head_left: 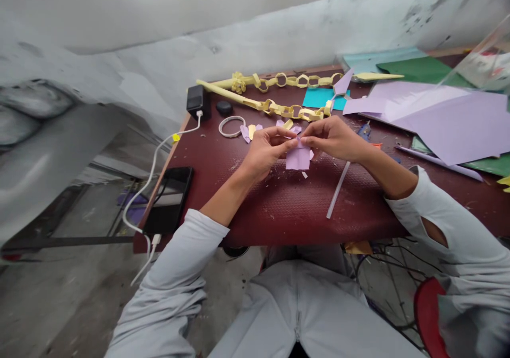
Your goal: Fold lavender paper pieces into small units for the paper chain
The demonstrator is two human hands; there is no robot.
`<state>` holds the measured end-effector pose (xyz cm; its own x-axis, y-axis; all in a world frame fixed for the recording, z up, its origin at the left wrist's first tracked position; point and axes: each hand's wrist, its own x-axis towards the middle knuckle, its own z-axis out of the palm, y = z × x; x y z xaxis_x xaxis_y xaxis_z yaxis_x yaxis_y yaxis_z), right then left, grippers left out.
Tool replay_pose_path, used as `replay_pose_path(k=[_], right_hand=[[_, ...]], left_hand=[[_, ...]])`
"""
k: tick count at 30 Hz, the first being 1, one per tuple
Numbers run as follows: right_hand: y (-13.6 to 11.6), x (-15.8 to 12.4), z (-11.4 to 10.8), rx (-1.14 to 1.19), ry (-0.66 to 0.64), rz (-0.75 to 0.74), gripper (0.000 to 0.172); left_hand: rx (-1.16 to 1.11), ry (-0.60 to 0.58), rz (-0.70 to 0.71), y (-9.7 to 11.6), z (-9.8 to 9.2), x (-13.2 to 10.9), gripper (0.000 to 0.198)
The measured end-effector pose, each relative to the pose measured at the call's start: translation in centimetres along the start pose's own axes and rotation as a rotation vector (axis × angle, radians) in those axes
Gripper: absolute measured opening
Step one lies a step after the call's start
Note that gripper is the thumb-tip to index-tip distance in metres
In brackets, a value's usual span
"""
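Observation:
A small folded purple paper piece (298, 158) hangs between my two hands above the dark red table (287, 204). My left hand (268, 150) pinches its upper left edge with closed fingers. My right hand (333, 138) pinches its top right corner, fingers pressed together. Both hands meet near the table's middle. A few small purple and yellow folded pieces (250, 130) lie just behind my left hand. A thin white paper strip (338, 190) lies under my right wrist.
A yellow paper chain (295, 112) and a second yellow chain (287, 79) stretch along the back. Large purple sheets (442, 114), green paper (422, 70) and a teal sheet (319, 97) lie right. A black phone (169, 199) with a white cable (151, 172), a charger block (196, 100) and a ring (231, 126) sit left.

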<state>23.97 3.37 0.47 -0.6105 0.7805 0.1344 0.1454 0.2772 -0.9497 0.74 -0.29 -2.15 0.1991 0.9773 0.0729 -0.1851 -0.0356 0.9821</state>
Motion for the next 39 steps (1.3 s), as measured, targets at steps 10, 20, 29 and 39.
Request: replay_pose_path(k=[10, 20, 29, 39], right_hand=[[0.66, 0.19, -0.19, -0.161, -0.009, -0.11, 0.018], [0.59, 0.14, -0.64, -0.277, -0.103, -0.017, 0.033], [0.68, 0.11, -0.85, -0.262, -0.176, 0.006, 0.026], [0.88, 0.11, -0.79, -0.235, -0.171, 0.01, 0.027]], left_hand=[[0.074, 0.017, -0.045, -0.04, -0.06, 0.0, 0.043], [0.059, -0.025, -0.1, -0.02, -0.14, -0.14, 0.042], [0.091, -0.029, -0.128, -0.04, -0.09, -0.22, 0.036], [0.106, -0.107, -0.2, 0.38, -0.19, -0.35, 0.042]])
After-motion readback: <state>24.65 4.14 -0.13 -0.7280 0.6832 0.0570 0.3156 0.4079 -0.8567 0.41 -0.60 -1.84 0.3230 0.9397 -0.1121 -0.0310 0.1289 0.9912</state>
